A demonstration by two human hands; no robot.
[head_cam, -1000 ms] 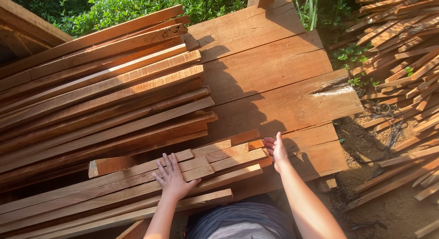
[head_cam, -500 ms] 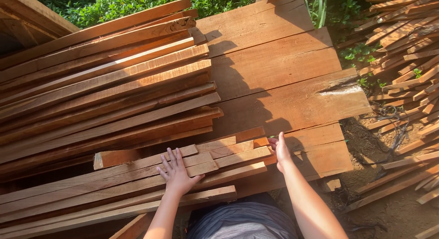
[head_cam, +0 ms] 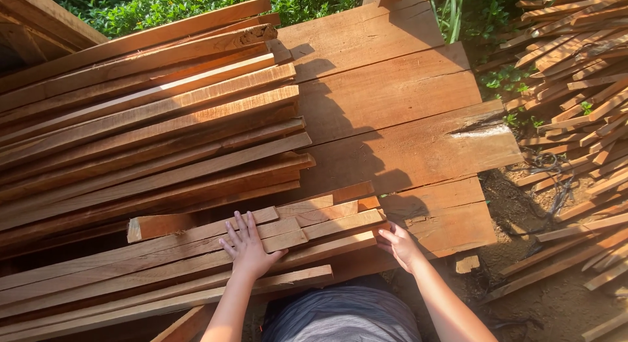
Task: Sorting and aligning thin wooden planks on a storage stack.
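Observation:
My left hand [head_cam: 247,245] lies flat, fingers spread, on top of a near stack of long wooden slats [head_cam: 163,263]. My right hand [head_cam: 399,244] is at the right ends of those slats [head_cam: 363,227], fingers curled against the end of a lower one, holding nothing that I can make out. The slats run from lower left to right and rest on a platform of wide wooden planks [head_cam: 392,100].
A bigger pile of long battens [head_cam: 144,126] fills the left side behind the near stack. Short offcut sticks [head_cam: 575,87] are heaped on the dirt at the right. Green bushes [head_cam: 170,5] border the far edge. My grey-clad torso [head_cam: 340,316] is at the bottom.
My right hand dropped from the upper slat ends to the lower ones, nearer my body. My left hand stayed flat on the stack.

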